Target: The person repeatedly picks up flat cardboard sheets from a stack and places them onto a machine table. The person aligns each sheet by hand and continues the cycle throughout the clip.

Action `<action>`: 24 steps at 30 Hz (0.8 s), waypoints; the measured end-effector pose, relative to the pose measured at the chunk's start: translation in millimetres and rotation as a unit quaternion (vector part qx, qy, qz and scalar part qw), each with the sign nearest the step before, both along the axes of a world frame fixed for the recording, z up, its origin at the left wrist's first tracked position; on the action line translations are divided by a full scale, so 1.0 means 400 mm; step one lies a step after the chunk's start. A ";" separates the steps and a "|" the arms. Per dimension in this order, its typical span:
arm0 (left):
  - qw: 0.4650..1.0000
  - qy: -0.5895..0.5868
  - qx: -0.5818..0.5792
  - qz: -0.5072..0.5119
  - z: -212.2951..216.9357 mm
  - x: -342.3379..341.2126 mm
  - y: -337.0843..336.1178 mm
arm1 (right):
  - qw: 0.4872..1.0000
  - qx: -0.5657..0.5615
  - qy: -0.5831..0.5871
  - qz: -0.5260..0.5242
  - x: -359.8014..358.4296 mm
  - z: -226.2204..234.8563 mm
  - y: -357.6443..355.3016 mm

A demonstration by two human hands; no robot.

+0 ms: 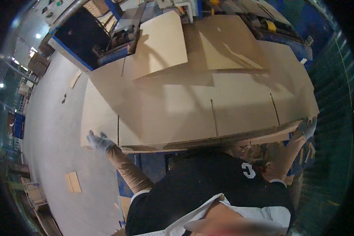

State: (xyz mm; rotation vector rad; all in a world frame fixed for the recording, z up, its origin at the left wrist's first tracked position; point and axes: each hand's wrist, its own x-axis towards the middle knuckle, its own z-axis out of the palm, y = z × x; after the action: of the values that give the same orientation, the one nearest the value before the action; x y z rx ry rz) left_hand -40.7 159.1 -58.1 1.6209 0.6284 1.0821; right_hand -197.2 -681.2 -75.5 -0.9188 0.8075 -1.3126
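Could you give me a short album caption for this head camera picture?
Gloved left hand and right hand at opposite ends of a stack of large slotted cardboard sheets.

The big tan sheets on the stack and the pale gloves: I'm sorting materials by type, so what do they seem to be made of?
The big tan slotted sheets look like corrugated cardboard: matte brown faces, cut slots and a layered edge along the stack's near side. The pale grey gloves on the left hand and right hand seem to be knitted fabric, soft and matte; whether they carry a coating cannot be told.
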 end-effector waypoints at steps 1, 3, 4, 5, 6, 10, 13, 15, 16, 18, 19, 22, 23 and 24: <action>0.999 0.023 0.016 0.025 -0.005 -0.002 0.021 | 0.995 0.064 -0.076 0.008 -0.001 0.013 0.000; 0.994 0.036 -0.052 0.091 -0.016 -0.001 0.055 | 0.973 0.107 -0.194 0.067 0.005 0.043 0.001; 0.990 0.029 -0.086 0.106 -0.021 -0.002 0.069 | 0.963 0.090 -0.227 0.119 0.012 0.064 0.006; 0.989 -0.006 -0.122 0.080 -0.026 -0.004 0.080 | 0.954 0.094 -0.251 0.133 0.019 0.089 0.016; 0.983 -0.044 -0.171 0.046 -0.026 -0.009 0.094 | 0.974 -0.043 -0.151 0.165 0.036 0.127 0.024; 0.964 -0.093 -0.249 0.019 -0.007 -0.037 0.150 | 0.973 -0.067 -0.100 0.199 0.134 0.336 0.071; 0.932 -0.065 -0.355 0.020 0.027 -0.052 0.183 | 0.974 -0.136 0.029 0.180 0.164 0.457 0.087; 0.994 0.108 -0.036 0.004 0.049 -0.054 0.182 | 0.972 -0.146 0.073 0.172 0.147 0.480 0.111; 0.981 -0.017 -0.181 -0.070 0.061 -0.043 0.175 | 0.969 -0.165 0.065 0.173 0.119 0.474 0.131; 0.895 -0.125 -0.362 -0.231 0.084 -0.032 0.149 | 0.973 -0.161 0.077 0.144 0.041 0.466 0.175; 0.975 -0.030 -0.141 -0.170 0.089 -0.038 0.128 | 0.986 -0.103 0.098 0.092 -0.010 0.462 0.200; 0.946 -0.053 -0.245 -0.204 0.124 -0.057 0.072 | 0.979 -0.170 0.112 -0.007 -0.169 0.449 0.284; 0.958 -0.054 -0.206 -0.194 0.140 -0.081 0.056 | 0.981 -0.180 0.068 -0.010 -0.204 0.449 0.302; 0.967 -0.053 -0.167 -0.185 0.153 -0.100 0.040 | 0.975 -0.196 0.097 -0.027 -0.225 0.454 0.311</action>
State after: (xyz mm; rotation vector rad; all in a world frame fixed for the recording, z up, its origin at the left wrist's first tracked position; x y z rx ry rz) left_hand -80.9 175.0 3.1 1.3102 0.3914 0.7370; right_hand -287.2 -556.7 106.1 -1.3631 0.7378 -1.4735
